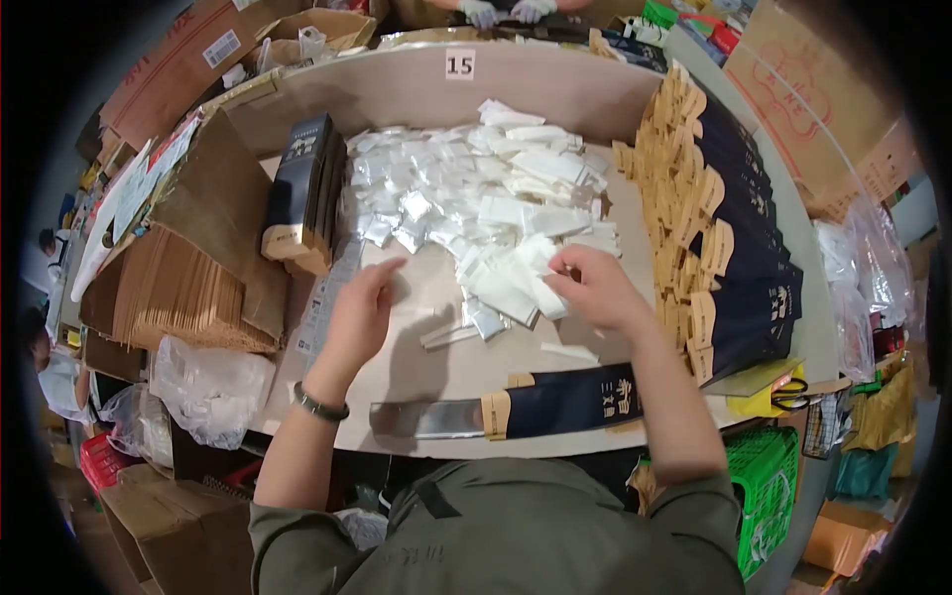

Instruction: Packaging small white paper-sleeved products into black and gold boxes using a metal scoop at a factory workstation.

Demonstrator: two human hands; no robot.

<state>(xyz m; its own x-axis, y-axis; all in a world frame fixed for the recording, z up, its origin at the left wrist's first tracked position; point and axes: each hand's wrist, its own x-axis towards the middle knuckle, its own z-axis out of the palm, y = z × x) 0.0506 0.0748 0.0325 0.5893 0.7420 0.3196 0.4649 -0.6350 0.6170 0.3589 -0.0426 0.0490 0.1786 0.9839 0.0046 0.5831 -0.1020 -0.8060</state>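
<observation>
My left hand (366, 309) hovers over the left part of the table, holding nothing, its index finger stretched toward the pile. My right hand (600, 288) is at the right edge of a heap of flat white packets (535, 213), thumb and fingers pinched at one white packet (543, 283). Left of these, clear and silvery sachets (402, 183) lie in the same heap. Close to my body lies a long dark blue and tan carton sleeve (565, 402), with a silvery clear strip-like piece (426, 420) sticking out of its left end.
Overlapping dark blue and tan cartons (739, 238) line the right side. Upright dark boxes (297, 188) stand at the left, beside a cardboard box of brown sheets (188, 288). A low board (397, 89) closes the far edge. Black scissors (790, 394) and a green crate (769, 496) are lower right. A gloved person (506, 12) is opposite.
</observation>
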